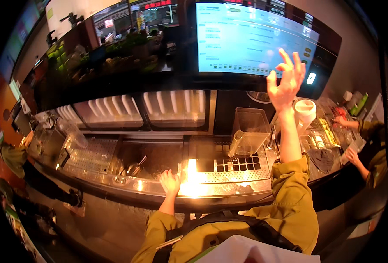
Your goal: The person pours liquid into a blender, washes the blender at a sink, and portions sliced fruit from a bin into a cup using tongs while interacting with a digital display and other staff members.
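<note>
I have the right hand raised at the upper right of the frame, in front of the lower right part of a lit, pale-blue screen. That screen fills the upper centre to upper right. The right fingers are curved and spread apart, holding nothing I can see; from my view I cannot tell whether any fingertip touches the glass.

My left hand sits low, just left of centre, laid palm down on the front edge of the steel bench. Its fingers are a little apart and grip nothing visible. Just left of it, a metal scoop lies tilted in a sunken well.

Right of centre, a tall clear container stands at the back of a dark grid. Beside my right forearm I see a white cup, with a dark cloth below it. At middle left, a clear pitcher leans by a perforated tray. At the right edge, a co-worker's hand reaches over the bench; another person stands at the far left.
</note>
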### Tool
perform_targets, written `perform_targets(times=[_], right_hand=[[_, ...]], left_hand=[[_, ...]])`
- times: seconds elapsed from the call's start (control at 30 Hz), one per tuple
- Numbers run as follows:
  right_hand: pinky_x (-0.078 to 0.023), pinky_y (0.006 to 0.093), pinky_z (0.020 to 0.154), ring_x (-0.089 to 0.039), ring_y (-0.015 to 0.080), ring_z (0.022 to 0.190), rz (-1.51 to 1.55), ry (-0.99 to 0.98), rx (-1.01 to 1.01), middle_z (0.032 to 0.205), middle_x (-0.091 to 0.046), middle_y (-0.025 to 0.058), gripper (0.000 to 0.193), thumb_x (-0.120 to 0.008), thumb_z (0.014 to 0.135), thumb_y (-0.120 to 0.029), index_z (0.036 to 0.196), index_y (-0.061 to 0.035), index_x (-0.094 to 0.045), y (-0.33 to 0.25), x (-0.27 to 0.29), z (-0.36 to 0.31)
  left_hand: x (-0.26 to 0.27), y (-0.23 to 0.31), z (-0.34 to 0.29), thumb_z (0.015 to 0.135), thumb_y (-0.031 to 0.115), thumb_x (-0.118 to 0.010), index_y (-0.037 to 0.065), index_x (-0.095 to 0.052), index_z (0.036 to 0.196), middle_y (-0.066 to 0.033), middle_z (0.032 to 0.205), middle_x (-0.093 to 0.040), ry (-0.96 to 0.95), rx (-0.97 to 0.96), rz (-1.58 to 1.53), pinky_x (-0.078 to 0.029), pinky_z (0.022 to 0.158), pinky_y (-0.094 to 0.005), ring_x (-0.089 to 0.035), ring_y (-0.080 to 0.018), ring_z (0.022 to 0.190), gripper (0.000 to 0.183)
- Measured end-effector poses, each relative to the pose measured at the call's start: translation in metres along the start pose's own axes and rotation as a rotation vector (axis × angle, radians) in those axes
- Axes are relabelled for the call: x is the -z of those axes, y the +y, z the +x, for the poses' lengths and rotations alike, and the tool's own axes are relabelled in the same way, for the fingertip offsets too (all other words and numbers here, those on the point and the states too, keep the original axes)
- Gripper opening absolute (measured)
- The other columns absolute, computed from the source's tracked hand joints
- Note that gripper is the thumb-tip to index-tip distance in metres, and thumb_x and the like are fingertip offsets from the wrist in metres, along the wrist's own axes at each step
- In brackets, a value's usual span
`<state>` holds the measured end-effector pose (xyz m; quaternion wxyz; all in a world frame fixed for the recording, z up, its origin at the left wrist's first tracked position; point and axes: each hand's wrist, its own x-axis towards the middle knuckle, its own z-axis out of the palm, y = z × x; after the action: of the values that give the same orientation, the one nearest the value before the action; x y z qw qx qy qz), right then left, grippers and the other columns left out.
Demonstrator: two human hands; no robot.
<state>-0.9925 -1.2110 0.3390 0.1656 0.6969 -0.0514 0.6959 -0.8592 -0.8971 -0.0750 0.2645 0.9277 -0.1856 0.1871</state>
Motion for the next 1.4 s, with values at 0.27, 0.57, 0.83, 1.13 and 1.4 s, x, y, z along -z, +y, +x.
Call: perform_targets(times=[0.27, 0.57, 0.83, 1.13, 1.4], right_hand=[[-0.023, 0.0415, 0.097, -0.035, 0.0288, 0.115, 0.188, 0.093, -0.113, 0.113, -0.051, 0.0094, 0.015, -0.054, 0.065, -0.003, 0.077, -0.0050, -0.045, 0.002, 0.009, 0.012], [-0.020, 0.0413, 0.098, -0.037, 0.0286, 0.114, 0.041, -0.080, 0.008, 0.116, -0.049, 0.0106, 0.011, -0.050, 0.061, -0.003, 0.068, -0.0065, -0.043, -0.010, 0.006, -0.016], [-0.027, 0.0426, 0.094, -0.043, 0.0288, 0.107, 0.212, -0.100, -0.092, 0.106, -0.055, 0.0099, 0.016, -0.054, 0.065, -0.004, 0.079, -0.0044, -0.047, -0.015, 0.035, -0.033], [-0.028, 0.0408, 0.093, -0.036, 0.0312, 0.112, 0.190, -0.062, -0.036, 0.115, -0.049, 0.0127, 0.019, -0.058, 0.064, -0.005, 0.080, -0.0033, -0.047, -0.004, 0.022, -0.009], [-0.024, 0.0424, 0.096, -0.050, 0.0249, 0.096, 0.258, -0.192, -0.010, 0.086, -0.059, 0.0038, 0.008, -0.056, 0.067, -0.007, 0.071, -0.0059, -0.050, -0.017, 0.029, -0.031]], left_hand=[[0.009, 0.006, 0.002, 0.073, 0.023, -0.047, 0.002, -0.054, 0.097, -0.0126, 0.103, -0.051, -0.041, 0.010, 0.049, -0.028, 0.088, -0.0395, -0.042, -0.0264, 0.101, 0.032], [0.010, 0.014, 0.004, 0.074, 0.021, -0.045, 0.001, -0.054, 0.094, -0.0127, 0.099, -0.053, -0.033, -0.028, 0.074, -0.029, 0.087, -0.0399, -0.045, -0.0270, 0.097, 0.030], [0.004, 0.003, 0.002, 0.073, 0.020, -0.043, 0.004, -0.058, 0.081, -0.0101, 0.089, -0.057, -0.023, -0.033, 0.097, -0.032, 0.081, -0.0381, -0.048, -0.0253, 0.090, 0.023], [0.004, 0.005, 0.004, 0.074, 0.021, -0.041, 0.005, -0.059, 0.071, -0.0108, 0.075, -0.059, -0.031, -0.062, 0.177, -0.033, 0.076, -0.0392, -0.050, -0.0267, 0.079, 0.024], [0.008, 0.004, 0.004, 0.074, 0.022, -0.039, 0.005, -0.059, 0.068, -0.0107, 0.074, -0.060, -0.066, -0.038, 0.176, -0.032, 0.076, -0.0394, -0.050, -0.0264, 0.078, 0.027]])
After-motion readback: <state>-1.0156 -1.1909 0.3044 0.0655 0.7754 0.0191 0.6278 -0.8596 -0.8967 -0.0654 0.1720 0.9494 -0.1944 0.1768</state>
